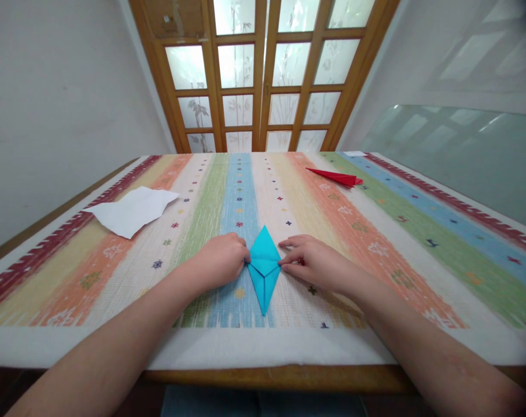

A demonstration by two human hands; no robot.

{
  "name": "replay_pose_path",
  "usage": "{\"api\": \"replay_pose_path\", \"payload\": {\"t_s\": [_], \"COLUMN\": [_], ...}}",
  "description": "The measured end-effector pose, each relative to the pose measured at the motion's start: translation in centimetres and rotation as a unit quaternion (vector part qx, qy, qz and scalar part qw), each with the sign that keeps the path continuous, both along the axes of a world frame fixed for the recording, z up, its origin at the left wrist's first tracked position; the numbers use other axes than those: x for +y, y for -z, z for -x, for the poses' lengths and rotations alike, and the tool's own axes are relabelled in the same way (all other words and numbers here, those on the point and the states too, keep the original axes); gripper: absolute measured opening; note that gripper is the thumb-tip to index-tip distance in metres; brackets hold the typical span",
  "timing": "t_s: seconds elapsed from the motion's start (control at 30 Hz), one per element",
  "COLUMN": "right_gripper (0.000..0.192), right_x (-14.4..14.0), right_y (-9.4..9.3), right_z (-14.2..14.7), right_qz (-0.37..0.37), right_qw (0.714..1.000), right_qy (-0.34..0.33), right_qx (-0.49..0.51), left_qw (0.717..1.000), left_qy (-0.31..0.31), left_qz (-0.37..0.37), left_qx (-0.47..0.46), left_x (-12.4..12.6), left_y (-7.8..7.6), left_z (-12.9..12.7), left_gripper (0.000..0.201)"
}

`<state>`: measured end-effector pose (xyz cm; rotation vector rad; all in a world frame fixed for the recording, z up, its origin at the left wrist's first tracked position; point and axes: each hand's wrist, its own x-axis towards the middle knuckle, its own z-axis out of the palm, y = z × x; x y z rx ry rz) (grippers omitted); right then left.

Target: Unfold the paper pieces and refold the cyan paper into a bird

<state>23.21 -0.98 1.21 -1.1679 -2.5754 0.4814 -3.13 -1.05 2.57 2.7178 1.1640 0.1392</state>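
A blue piece of folded origami paper lies on the striped tablecloth in front of me, shaped like a long diamond with one point away from me and one toward me. A small triangular flap and a centre seam show on its near half. At its left corner, my left hand is closed, thumb and curled fingers pinching the edge. My right hand holds the opposite corner between thumb and forefinger, its other fingers loosely bent.
To the left lies a creased white sheet of paper. A narrow red folded paper rests at the far right. The striped tablecloth covers the table, whose wooden front edge is near me. Wooden glazed doors stand beyond.
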Motion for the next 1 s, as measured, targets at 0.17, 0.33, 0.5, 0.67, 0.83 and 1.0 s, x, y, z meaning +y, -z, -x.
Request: {"api": "replay_pose_path", "payload": {"t_s": [0.17,0.33,0.5,0.67,0.83,1.0], "right_gripper": [0.018,0.020,0.020,0.018,0.018,0.017], "right_x": [0.0,-0.1,0.0,0.0,-0.1,-0.1], "right_y": [-0.3,-0.3,-0.1,-0.1,0.0,0.3], "right_z": [0.0,0.1,-0.1,-0.1,-0.1,-0.1], "right_qz": [0.004,0.003,0.005,0.003,0.000,-0.005], "right_qw": [1.000,1.000,1.000,1.000,1.000,1.000], "right_qy": [0.000,-0.007,-0.006,-0.010,-0.007,-0.005], "right_qx": [-0.003,-0.001,0.005,0.012,0.018,0.021], "left_qw": [0.999,1.000,0.997,0.997,0.997,0.996], "left_qy": [-0.022,-0.029,-0.030,-0.029,0.040,0.077], "left_qz": [0.014,-0.003,-0.037,-0.063,-0.053,-0.030], "left_qx": [-0.019,-0.008,0.064,0.020,-0.036,-0.032], "left_x": [0.0,-0.1,0.0,0.1,-0.3,-0.7], "left_y": [0.1,0.2,-0.1,-0.3,-0.1,0.4], "left_z": [0.0,0.1,0.1,0.0,-0.5,-1.2], "left_gripper": [0.029,0.027,0.027,0.024,0.028,0.031]}}
